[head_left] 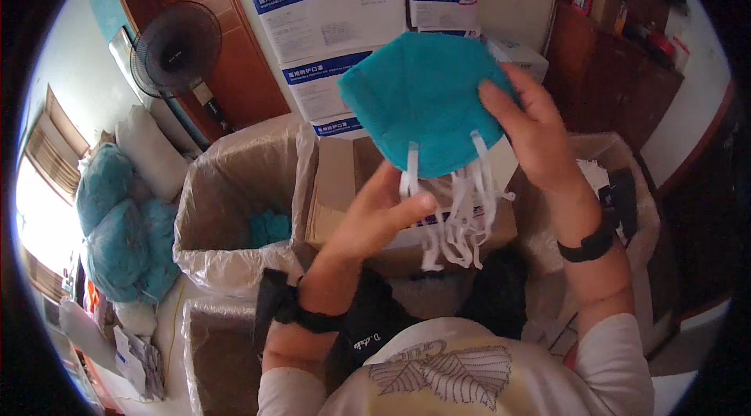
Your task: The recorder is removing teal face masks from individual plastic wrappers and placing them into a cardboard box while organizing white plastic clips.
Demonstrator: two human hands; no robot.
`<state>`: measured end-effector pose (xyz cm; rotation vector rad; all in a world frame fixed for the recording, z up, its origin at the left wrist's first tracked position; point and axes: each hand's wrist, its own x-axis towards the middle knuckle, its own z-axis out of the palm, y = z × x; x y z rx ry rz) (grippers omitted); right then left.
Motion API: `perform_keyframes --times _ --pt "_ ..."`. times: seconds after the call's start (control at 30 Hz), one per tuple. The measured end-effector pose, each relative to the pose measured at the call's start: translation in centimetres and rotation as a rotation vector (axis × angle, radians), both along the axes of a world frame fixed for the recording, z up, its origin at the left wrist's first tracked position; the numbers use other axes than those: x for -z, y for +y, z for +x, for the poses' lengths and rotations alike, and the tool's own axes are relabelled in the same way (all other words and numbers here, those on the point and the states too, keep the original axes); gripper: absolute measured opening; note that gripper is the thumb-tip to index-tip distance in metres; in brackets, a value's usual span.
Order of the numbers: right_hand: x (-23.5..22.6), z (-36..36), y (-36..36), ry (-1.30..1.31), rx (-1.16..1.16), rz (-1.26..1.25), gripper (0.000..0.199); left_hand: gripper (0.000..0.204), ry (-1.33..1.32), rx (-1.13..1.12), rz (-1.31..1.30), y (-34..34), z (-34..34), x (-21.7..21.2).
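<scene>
Before me is a teal, cup-shaped face mask (430, 95) with white ear straps (461, 220) dangling from its lower edge. The many straps suggest several masks stacked together. My right hand (532, 122) is closed on the right side of it, thumb on the front face and fingers behind. Below the lower left edge is my left hand (371, 216), thumb stretched out beside the straps and apart from the fingers. Its fingertips are partly hidden behind the mask and straps, and no firm grip shows.
A plastic-lined carton (235, 189) with teal pieces inside stands left; another lined carton (618, 181) is at right. Between them sits an open cardboard box (336, 173). White printed cartons (328, 25) are stacked behind. A fan (176, 48) and teal-filled bags (121, 228) stand far left.
</scene>
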<state>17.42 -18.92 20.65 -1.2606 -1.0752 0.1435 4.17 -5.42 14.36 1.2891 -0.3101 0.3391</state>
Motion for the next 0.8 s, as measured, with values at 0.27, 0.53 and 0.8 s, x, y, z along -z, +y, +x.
perform_keyframes --times 0.27,0.53,0.8 --pt "0.0 2.9 -0.1 0.079 0.151 0.119 0.030 0.041 0.462 0.229 0.159 -2.5 -1.0 6.4" --pt "0.6 3.8 -0.5 0.063 0.190 0.104 0.033 0.029 0.380 0.204 0.241 -0.7 -2.4 7.0" --pt "1.0 4.8 -0.9 0.025 0.298 0.080 0.033 0.028 0.426 0.168 0.294 -0.8 -3.3 5.5"
